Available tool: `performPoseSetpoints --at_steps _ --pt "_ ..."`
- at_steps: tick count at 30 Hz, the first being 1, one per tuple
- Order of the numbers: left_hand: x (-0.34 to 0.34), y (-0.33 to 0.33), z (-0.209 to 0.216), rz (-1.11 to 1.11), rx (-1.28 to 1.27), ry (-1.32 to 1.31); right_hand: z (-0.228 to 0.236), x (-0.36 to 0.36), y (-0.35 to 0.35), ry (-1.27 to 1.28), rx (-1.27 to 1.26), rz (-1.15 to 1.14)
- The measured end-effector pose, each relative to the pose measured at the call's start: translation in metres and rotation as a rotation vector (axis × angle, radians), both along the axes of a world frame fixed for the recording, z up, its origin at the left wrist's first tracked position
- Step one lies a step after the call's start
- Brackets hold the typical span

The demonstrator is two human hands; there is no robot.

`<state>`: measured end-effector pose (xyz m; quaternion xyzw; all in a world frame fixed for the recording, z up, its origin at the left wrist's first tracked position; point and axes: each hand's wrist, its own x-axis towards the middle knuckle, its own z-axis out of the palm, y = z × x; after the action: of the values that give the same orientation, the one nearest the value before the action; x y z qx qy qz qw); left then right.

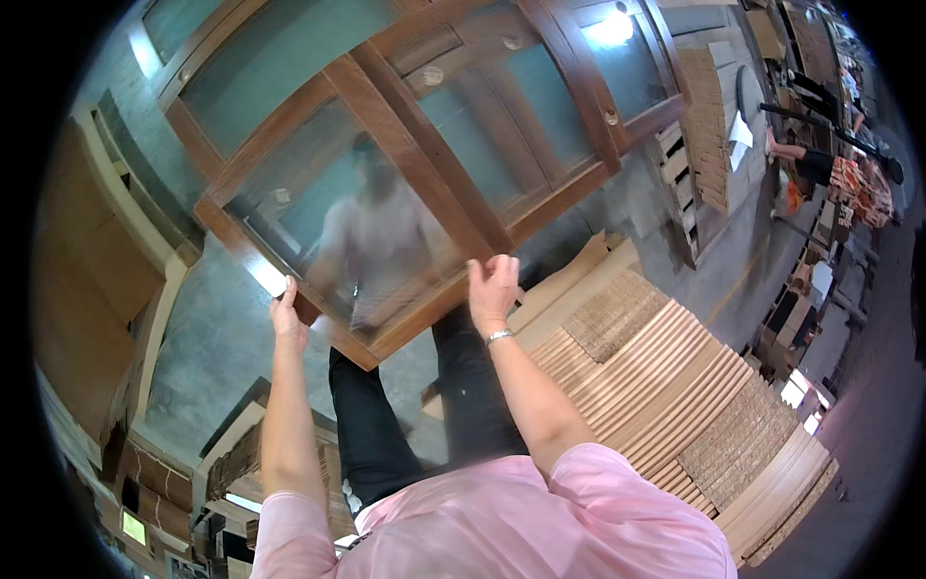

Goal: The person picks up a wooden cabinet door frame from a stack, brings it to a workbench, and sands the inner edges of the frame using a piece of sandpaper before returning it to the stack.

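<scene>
In front of me is a wood-framed glass door (424, 198), tilted, its brown frame holding a pane that mirrors a blurred figure. My left hand (286, 311) is closed round the frame's left edge, thumb on top and fingers partly hidden below. At the lower rail, near the right corner, my right hand (494, 291) has its fingers bent in against the wood; their tips are partly hidden. Other framed glass panels (516, 125) lie beyond and beside this door, with small round clear discs on the glass.
Right of my legs stands a stack of wooden strips and boards (666, 376). A wooden pallet (677, 188) and flat brown sheets (707, 125) are farther right. A large brown panel (96, 261) leans at left. Another person (858, 188) in a patterned top is at far right.
</scene>
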<state>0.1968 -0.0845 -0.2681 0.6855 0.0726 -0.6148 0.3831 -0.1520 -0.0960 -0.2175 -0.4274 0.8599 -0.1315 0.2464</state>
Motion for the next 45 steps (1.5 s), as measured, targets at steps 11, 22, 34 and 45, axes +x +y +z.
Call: performPoseSetpoints --at_steps 11,22,34,45 --pt "-0.008 -0.014 0.015 -0.114 0.004 -0.015 0.007 0.03 -0.013 -0.087 0.086 0.248" --pt "0.013 -0.029 -0.032 0.136 -0.14 -0.226 0.005 -0.013 -0.003 -0.115 0.127 0.156" --pt "0.012 -0.029 -0.044 0.1 -0.142 -0.387 0.0 -0.013 -0.008 -0.06 0.174 0.202" --pt "0.03 -0.024 0.016 -0.242 0.187 -0.258 0.001 -0.024 -0.003 -0.158 0.211 0.152"
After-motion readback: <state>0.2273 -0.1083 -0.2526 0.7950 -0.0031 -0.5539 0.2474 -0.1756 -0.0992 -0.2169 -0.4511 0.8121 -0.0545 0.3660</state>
